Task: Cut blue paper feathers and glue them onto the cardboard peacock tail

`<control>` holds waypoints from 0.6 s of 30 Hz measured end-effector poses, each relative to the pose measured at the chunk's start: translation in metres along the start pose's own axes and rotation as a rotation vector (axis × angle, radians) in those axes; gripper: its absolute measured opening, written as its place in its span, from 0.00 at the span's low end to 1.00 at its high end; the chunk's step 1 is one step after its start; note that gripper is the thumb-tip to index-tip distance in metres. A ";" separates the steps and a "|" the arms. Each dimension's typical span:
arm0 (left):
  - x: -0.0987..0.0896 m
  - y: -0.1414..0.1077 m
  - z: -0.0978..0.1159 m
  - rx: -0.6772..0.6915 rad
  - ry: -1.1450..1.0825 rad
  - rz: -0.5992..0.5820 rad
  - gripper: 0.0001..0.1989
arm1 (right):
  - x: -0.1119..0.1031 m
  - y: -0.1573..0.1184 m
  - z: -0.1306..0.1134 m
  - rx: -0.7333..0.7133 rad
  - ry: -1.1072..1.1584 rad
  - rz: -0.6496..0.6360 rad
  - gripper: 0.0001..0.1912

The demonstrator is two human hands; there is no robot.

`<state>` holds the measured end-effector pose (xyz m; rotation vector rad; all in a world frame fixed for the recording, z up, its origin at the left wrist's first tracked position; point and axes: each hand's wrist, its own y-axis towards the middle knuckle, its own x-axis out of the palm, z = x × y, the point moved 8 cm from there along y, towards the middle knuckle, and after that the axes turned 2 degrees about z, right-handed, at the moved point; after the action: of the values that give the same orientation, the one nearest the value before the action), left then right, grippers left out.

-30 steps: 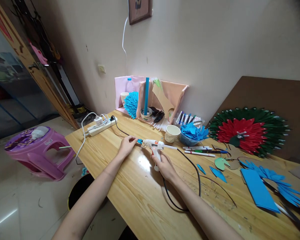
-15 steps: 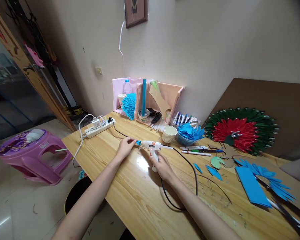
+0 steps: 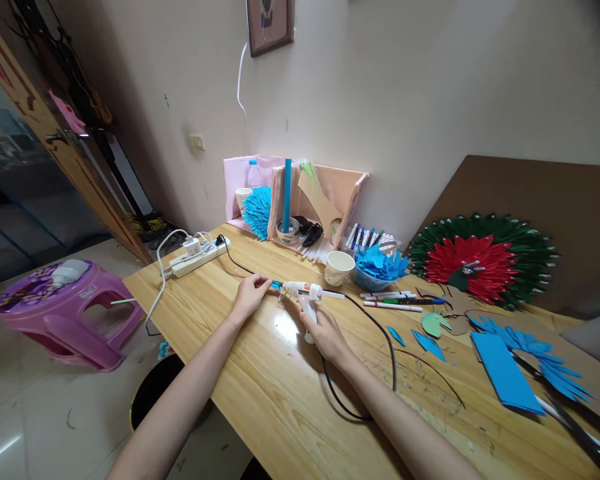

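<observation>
My right hand (image 3: 325,331) is wrapped round the handle of a white hot glue gun (image 3: 309,303), with a glue stick sticking out of its back end. The gun's nozzle points left at a small blue paper piece (image 3: 276,285). That piece is pinched in the fingertips of my left hand (image 3: 251,295), which partly hide it. Nozzle and paper look to be touching or nearly so. A black cord loops on the table below my right forearm. Two blue paper petals (image 3: 429,345) lie to the right of the gun.
A white power strip (image 3: 200,257) sits at the table's left edge. Behind my hands stand a paper cup (image 3: 339,268) and a bowl of blue paper pieces (image 3: 380,267). Markers (image 3: 393,307), folded blue paper (image 3: 505,373) and a red-green paper feather craft (image 3: 480,263) are at right.
Both hands, the glue gun and the blue paper piece hold almost the same place. Only a very slight shift of the whole view shows.
</observation>
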<state>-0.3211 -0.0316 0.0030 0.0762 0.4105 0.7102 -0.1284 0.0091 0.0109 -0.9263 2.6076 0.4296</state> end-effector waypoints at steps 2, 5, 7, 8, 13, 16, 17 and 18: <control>0.000 0.000 0.000 -0.003 -0.003 0.001 0.11 | 0.000 0.000 0.001 0.001 -0.004 -0.005 0.14; -0.001 0.002 -0.002 -0.007 -0.009 0.004 0.12 | -0.002 0.001 0.001 0.005 -0.020 0.020 0.13; -0.003 0.003 -0.003 -0.010 -0.013 0.011 0.12 | -0.003 0.001 0.001 0.013 -0.014 0.035 0.13; -0.004 0.003 -0.004 -0.010 -0.014 0.017 0.12 | -0.004 0.001 0.002 0.021 -0.003 0.040 0.13; -0.006 0.001 0.000 -0.004 -0.012 0.025 0.12 | -0.002 0.001 0.006 0.032 0.099 0.022 0.14; -0.004 0.000 0.003 0.002 -0.018 0.011 0.12 | 0.001 0.000 0.006 0.025 0.097 -0.011 0.13; -0.004 -0.001 0.004 0.003 -0.021 0.008 0.12 | 0.002 0.000 0.006 0.023 0.087 -0.019 0.13; -0.004 -0.001 0.005 0.003 -0.024 0.007 0.12 | 0.002 0.000 0.006 0.020 0.078 -0.026 0.13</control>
<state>-0.3211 -0.0343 0.0086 0.0890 0.3880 0.7147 -0.1290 0.0100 0.0050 -0.9885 2.6610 0.3665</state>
